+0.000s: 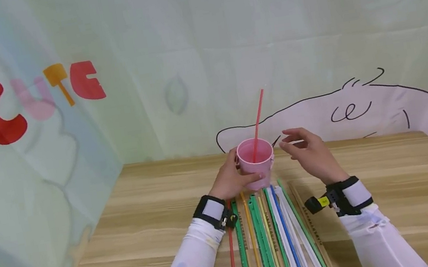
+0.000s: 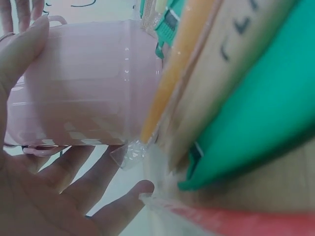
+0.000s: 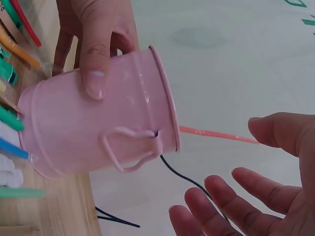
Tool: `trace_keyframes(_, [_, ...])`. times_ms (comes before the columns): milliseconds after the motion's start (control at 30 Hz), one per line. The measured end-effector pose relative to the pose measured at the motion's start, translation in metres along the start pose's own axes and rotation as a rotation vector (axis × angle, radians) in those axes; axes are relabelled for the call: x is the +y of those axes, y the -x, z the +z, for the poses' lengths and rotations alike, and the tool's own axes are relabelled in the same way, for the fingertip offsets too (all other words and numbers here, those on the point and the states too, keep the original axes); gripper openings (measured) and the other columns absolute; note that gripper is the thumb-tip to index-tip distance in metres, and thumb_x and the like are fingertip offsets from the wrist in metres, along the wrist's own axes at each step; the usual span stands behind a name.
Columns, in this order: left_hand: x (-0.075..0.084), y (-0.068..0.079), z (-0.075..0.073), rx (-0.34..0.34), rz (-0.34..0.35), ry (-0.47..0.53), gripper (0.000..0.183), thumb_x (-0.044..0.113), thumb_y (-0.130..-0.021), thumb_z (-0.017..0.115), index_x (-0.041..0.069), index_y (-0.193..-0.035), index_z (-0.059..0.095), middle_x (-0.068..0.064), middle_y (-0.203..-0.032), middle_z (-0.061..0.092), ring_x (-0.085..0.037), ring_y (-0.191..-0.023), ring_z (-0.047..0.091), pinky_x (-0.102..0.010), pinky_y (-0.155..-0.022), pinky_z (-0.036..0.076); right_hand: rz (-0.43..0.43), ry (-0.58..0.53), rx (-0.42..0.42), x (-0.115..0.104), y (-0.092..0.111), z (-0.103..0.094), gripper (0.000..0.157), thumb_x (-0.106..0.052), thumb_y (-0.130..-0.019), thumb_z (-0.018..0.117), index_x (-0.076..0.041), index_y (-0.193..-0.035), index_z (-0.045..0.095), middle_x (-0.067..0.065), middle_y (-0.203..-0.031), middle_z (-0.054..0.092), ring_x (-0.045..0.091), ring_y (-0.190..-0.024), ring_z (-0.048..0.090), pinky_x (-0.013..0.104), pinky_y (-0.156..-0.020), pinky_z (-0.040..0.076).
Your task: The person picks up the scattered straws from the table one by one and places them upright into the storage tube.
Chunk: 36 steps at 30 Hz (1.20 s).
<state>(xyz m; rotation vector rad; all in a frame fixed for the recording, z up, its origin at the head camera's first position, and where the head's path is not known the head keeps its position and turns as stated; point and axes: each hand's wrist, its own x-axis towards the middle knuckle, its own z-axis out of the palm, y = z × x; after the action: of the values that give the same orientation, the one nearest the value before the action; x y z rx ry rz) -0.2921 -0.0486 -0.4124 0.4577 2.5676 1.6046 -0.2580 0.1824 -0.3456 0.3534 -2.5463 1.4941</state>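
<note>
A small pink bucket [image 1: 255,175] with side handles stands near the back of the table. My left hand [image 1: 231,178] grips it from the left, thumb across its front and fingers round the far side. Out of the bucket leans a red straw [image 1: 259,115], its lower end inside. To the right, apart from the bucket, my right hand [image 1: 309,151] is raised with loosely bent fingers and holds nothing. In the right wrist view, its thumb [image 3: 278,129] is close to the straw's upper end. The bucket's handle [image 3: 130,150] faces that hand.
In front of the bucket lies a row of long wrapped straws and sticks, among them a red straw [image 1: 231,251], an orange straw [image 1: 253,243], a blue straw [image 1: 288,233] and several green wrappers [image 1: 262,237]. A printed cloth backdrop [image 1: 170,66] hangs behind the wooden table [image 1: 130,238].
</note>
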Motion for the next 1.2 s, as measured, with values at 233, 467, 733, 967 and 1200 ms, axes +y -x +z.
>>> trace_keyframes(233, [0.003, 0.002, -0.001, -0.006, -0.008, -0.008, 0.1, 0.04, -0.072, 0.085, 0.026, -0.15, 0.023, 0.002, -0.14, 0.045, -0.018, -0.12, 0.045, -0.043, -0.097, 0.049, 0.033, 0.013, -0.005, 0.011, 0.001, -0.003, 0.061, -0.049, -0.092, 0.06, -0.011, -0.139, 0.047, 0.013, -0.123, 0.056, 0.026, -0.104, 0.055, 0.052, -0.085, 0.053])
trace_keyframes(467, [0.003, 0.003, -0.003, -0.004, -0.003, -0.014, 0.099, 0.037, -0.073, 0.085, 0.025, -0.149, 0.023, -0.001, -0.14, 0.045, -0.021, -0.12, 0.045, -0.045, -0.096, 0.049, 0.036, 0.071, -0.067, 0.021, -0.002, 0.009, 0.067, -0.049, -0.09, 0.063, -0.015, -0.143, 0.041, 0.013, -0.128, 0.052, 0.028, -0.113, 0.049, 0.054, -0.085, 0.053])
trace_keyframes(733, [0.003, 0.0, -0.002, -0.024, 0.016, -0.001, 0.099, 0.033, -0.074, 0.084, 0.025, -0.15, 0.021, -0.002, -0.141, 0.043, -0.021, -0.119, 0.046, -0.044, -0.095, 0.05, -0.013, 0.09, -0.13, 0.025, -0.001, 0.033, 0.087, -0.048, -0.087, 0.068, -0.009, -0.151, 0.024, 0.017, -0.141, 0.043, 0.034, -0.124, 0.039, 0.062, -0.095, 0.044])
trace_keyframes(967, [0.002, -0.001, -0.003, -0.015, 0.007, -0.058, 0.097, 0.022, -0.078, 0.081, 0.023, -0.152, 0.018, -0.005, -0.146, 0.04, -0.023, -0.119, 0.047, -0.043, -0.095, 0.05, -0.061, 0.04, -0.149, 0.029, -0.003, 0.058, 0.098, -0.048, -0.085, 0.07, -0.016, -0.155, 0.01, 0.01, -0.153, 0.029, 0.025, -0.135, 0.026, 0.067, -0.103, 0.032])
trace_keyframes(1200, [-0.001, -0.001, -0.003, -0.018, 0.007, -0.079, 0.098, 0.02, -0.079, 0.079, 0.022, -0.153, 0.016, -0.007, -0.147, 0.039, -0.024, -0.12, 0.047, -0.043, -0.095, 0.05, -0.092, -0.031, -0.103, 0.038, -0.006, 0.076, 0.101, -0.038, -0.083, 0.076, -0.017, -0.154, 0.008, 0.01, -0.15, 0.033, 0.022, -0.132, 0.032, 0.058, -0.105, 0.036])
